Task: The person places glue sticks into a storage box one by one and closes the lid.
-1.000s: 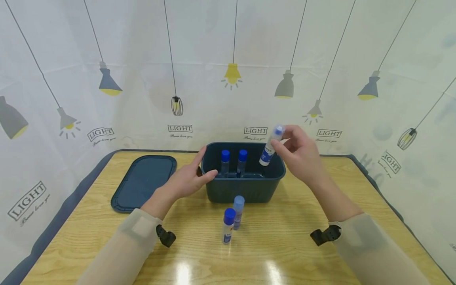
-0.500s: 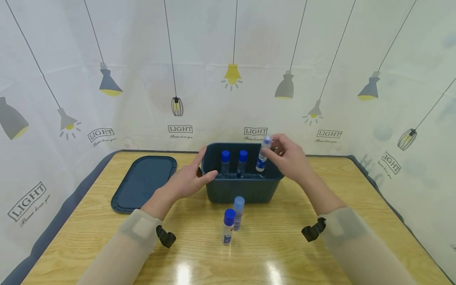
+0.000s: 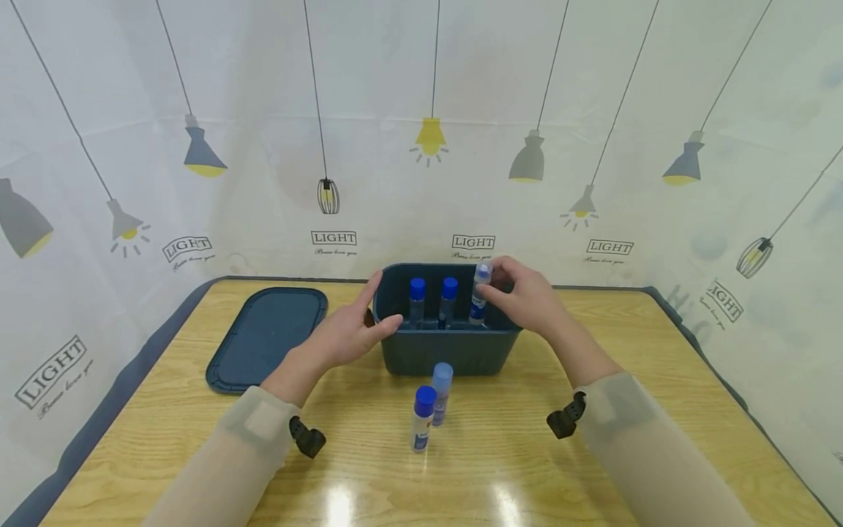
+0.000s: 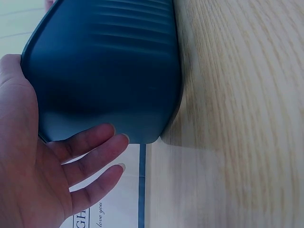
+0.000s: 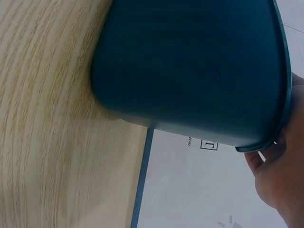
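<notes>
My right hand pinches a glue stick near its clear cap, holding it almost upright inside the dark blue bin, toward the right end. Two blue-capped glue sticks stand in the bin: one at the left, the other near the middle. Against the bin's left end rests my left hand, index finger straight along the rim and thumb over the front edge. In the left wrist view, its other fingers spread loosely by the outer wall. The right wrist view hides the held stick behind the bin.
In front of the bin stand a blue-capped, white-labelled glue stick and, just behind it, one with a pale blue cap. A dark blue lid lies flat on the wooden table at left. A printed curtain hangs behind.
The right hand has moved left and down, lowering the glue stick from above the bin's right end into it, and straightening it from a tilt. The left hand has stayed put.
</notes>
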### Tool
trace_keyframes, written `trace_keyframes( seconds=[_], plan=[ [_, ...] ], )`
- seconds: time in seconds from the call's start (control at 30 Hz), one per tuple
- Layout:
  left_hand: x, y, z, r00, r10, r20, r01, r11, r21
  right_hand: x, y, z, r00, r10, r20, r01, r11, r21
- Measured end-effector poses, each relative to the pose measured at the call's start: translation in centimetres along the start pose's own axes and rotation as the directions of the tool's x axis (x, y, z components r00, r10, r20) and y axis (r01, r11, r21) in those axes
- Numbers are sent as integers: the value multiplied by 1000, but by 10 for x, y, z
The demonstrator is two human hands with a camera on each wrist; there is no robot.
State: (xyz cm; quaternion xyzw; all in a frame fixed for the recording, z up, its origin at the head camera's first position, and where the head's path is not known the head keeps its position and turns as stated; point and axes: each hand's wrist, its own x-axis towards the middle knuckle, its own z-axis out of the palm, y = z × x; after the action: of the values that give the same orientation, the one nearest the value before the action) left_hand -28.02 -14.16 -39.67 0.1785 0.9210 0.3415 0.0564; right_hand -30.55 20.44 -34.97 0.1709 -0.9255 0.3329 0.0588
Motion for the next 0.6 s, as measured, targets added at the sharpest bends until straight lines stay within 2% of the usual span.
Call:
trace_keyframes(
  seconds=[0.33,0.6],
  plan=[
    [0,0,1,1000,10,-3,-10,1000,6,10,7,4,1000,-3,4,3,998,-66],
    [0,0,1,1000,0,-2,0,1000,7,19,6,6,998,19,55,-11,990,-142]
  ],
)
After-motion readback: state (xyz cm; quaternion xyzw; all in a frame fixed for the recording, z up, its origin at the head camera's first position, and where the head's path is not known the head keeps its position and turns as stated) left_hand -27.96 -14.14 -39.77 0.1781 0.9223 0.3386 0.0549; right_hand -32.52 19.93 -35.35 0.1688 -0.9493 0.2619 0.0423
